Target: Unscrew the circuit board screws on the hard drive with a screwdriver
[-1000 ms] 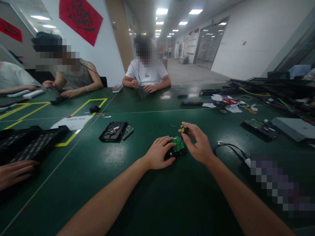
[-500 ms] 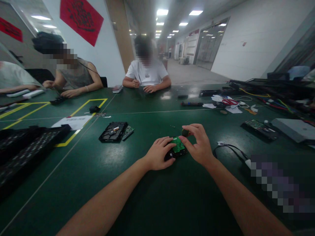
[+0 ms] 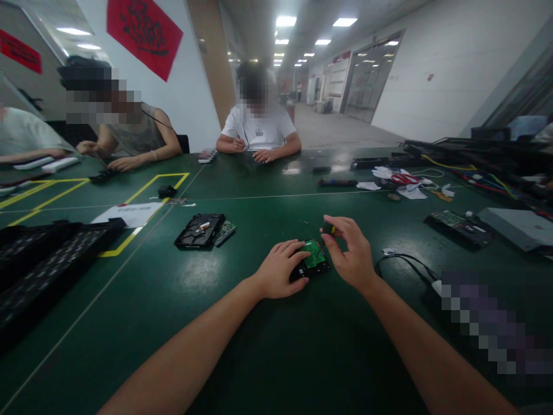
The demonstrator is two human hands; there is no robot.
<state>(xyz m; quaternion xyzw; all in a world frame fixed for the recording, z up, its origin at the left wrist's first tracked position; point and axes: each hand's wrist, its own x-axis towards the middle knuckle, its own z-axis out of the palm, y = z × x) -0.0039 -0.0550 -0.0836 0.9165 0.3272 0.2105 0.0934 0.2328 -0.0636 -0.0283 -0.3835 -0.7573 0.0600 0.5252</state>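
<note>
Bits [image 3: 305,222] lie loose, tiny, shiny; left hand [image 3: 281,269] holds flat black box [image 3: 318,271], green board [image 3: 314,257] still on; right hand [image 3: 348,252] pinches yellow-black handle [image 3: 328,228].

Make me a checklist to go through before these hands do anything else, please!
1. Left hand on the device: ok, fingers over its top.
2. Tool held: ok, pinched in the right hand.
3. Tool's tip in place: cannot tell, too small to see.
4. Tiny bits away from the fingers: ok, they lie beyond the device.
5. Black case out of the way: ok, off to the left.
</note>
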